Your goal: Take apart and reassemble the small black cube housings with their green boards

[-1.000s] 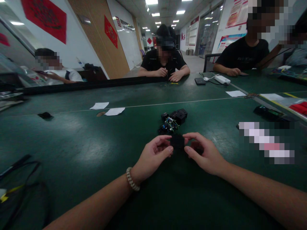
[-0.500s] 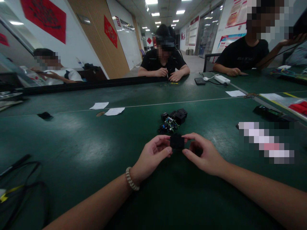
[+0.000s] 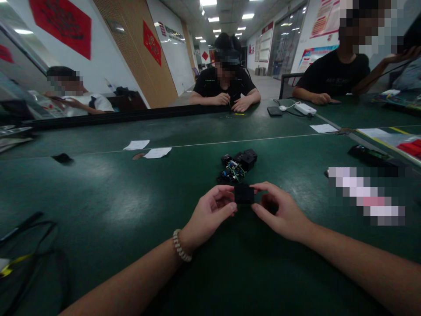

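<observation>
Between my two hands is a small black box-shaped piece (image 3: 244,195), its broad dark face turned toward me. My left hand (image 3: 213,208), with a beaded bracelet (image 3: 181,245) on the wrist, grips its left edge with thumb and fingers. On the opposite edge, my right hand (image 3: 279,210) pinches it the same way. Just beyond lies a pile of small black boxes (image 3: 246,159) and green circuit boards with wires (image 3: 234,171). What exactly the black piece is, I cannot make out.
White paper slips (image 3: 158,152) lie on the green table (image 3: 115,219). Black cables (image 3: 36,250) are at the left. A long dark device (image 3: 371,156) and a blurred-out flat object (image 3: 365,195) lie at the right. A person (image 3: 226,83) works across the table; others sit left and right.
Almost nothing differs. The black piece sits very slightly further right in view, still held by both hands.
</observation>
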The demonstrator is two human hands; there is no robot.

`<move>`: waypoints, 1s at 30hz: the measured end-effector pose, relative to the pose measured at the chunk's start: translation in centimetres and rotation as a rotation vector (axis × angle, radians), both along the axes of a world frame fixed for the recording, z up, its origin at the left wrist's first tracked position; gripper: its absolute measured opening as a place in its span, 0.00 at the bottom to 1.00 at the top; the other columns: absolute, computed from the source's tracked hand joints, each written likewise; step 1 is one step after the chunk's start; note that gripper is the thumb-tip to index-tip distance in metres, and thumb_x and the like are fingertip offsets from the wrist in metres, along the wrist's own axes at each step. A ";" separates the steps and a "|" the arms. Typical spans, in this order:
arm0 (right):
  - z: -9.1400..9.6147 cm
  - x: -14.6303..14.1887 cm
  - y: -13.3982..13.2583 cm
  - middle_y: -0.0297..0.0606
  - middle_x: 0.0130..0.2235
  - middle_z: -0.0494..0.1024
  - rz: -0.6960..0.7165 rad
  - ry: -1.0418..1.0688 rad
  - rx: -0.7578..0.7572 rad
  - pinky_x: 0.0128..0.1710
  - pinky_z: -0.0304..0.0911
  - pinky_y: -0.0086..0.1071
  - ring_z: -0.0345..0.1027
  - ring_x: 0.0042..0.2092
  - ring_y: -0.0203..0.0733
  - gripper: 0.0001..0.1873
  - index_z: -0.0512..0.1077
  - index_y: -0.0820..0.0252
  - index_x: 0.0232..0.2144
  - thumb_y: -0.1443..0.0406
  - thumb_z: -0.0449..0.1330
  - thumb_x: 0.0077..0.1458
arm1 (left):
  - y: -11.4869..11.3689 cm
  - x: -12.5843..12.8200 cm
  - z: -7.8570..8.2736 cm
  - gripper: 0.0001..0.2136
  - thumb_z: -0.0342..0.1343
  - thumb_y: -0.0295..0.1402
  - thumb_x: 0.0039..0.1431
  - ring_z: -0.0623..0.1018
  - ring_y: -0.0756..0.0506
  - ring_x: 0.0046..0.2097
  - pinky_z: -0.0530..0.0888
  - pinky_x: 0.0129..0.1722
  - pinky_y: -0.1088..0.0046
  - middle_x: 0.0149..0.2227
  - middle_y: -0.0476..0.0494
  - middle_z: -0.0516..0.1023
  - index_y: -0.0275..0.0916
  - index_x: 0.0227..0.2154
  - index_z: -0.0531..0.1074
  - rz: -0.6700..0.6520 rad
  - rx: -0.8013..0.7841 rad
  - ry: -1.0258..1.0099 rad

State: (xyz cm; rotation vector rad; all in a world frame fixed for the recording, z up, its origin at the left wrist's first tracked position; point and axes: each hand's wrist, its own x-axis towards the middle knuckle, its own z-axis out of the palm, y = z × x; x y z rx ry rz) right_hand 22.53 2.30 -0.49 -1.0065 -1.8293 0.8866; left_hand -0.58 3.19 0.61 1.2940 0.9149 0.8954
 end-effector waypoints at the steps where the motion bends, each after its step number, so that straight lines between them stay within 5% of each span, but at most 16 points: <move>1: 0.0 0.0 0.0 0.41 0.44 0.77 -0.001 0.001 0.001 0.26 0.70 0.33 0.72 0.29 0.37 0.19 0.69 0.56 0.53 0.66 0.63 0.60 | 0.0 0.0 0.0 0.18 0.65 0.32 0.60 0.78 0.45 0.41 0.77 0.43 0.64 0.47 0.39 0.79 0.36 0.52 0.72 0.000 0.002 -0.001; 30: -0.8 0.1 0.2 0.39 0.46 0.73 0.014 0.027 0.061 0.26 0.71 0.32 0.72 0.29 0.34 0.17 0.71 0.54 0.49 0.67 0.67 0.58 | -0.1 0.2 0.4 0.20 0.66 0.34 0.58 0.78 0.41 0.49 0.77 0.51 0.58 0.50 0.37 0.78 0.37 0.53 0.76 0.002 0.058 0.164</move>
